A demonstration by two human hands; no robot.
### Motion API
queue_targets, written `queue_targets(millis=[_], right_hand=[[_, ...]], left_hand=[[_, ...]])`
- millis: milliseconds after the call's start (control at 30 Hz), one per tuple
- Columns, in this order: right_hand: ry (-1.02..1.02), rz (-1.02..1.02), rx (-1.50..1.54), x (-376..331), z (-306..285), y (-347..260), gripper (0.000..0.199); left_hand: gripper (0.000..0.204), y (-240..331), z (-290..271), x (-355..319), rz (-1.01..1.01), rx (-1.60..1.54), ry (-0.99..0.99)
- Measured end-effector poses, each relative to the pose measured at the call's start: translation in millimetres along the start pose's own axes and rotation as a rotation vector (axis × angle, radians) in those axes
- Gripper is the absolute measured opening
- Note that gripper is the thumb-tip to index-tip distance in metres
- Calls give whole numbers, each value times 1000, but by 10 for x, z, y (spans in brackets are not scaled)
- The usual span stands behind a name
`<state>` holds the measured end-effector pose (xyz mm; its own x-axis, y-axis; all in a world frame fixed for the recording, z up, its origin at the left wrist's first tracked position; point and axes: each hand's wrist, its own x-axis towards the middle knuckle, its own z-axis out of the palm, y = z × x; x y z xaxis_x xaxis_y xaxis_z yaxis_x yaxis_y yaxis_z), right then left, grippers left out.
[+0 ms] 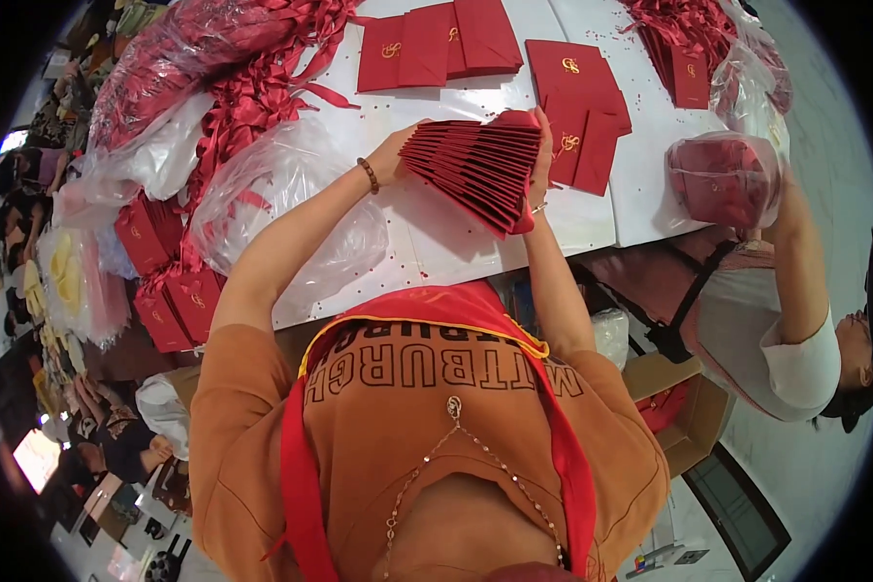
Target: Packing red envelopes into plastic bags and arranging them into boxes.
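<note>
A white counter (436,242) stretches away from you, scattered with red goods. At its far left lies a large clear plastic bag (194,58) stuffed with red ribbons, and more loose ribbons (252,102) spill beside it. Nearer on the left, a second clear bag (262,194) lies crumpled and looks mostly empty. To the right, a co-worker's hand (781,209) grips a smaller clear bag (723,179) packed with red items. Near right, below the counter edge, an open cardboard box (684,412) holds something red.

Both your hands are raised over the middle of the counter, sharing a fanned stack of red envelopes (475,165). Your left hand (393,155) curls around the stack's left end, a beaded bracelet on that wrist. Your right hand (541,160) clasps the stack's right end, fingers wrapped over the top.

More red envelopes with gold emblems (436,44) lie flat at the far edge, and another overlapping group (582,107) rests just right of your stack.
</note>
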<state>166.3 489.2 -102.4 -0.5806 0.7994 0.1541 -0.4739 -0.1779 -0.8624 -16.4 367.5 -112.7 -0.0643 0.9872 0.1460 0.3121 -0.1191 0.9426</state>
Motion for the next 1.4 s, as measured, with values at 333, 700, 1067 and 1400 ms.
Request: queue_targets(millis=[333, 700, 1067, 1400], right_hand=[[-658, -448, -1504, -22, 365, -1254, 90], [-763, -373, -1335, -103, 47, -865, 118], [-525, -97, -975, 78, -151, -558, 125], [-567, -160, -1036, 16, -96, -548, 126]], left_hand=[[34, -80, -43, -61, -99, 244, -7], [40, 38, -65, -11, -237, -102, -40], [61, 158, -32, 9, -384, -395, -55], [131, 648, 109, -149, -166, -350, 109]])
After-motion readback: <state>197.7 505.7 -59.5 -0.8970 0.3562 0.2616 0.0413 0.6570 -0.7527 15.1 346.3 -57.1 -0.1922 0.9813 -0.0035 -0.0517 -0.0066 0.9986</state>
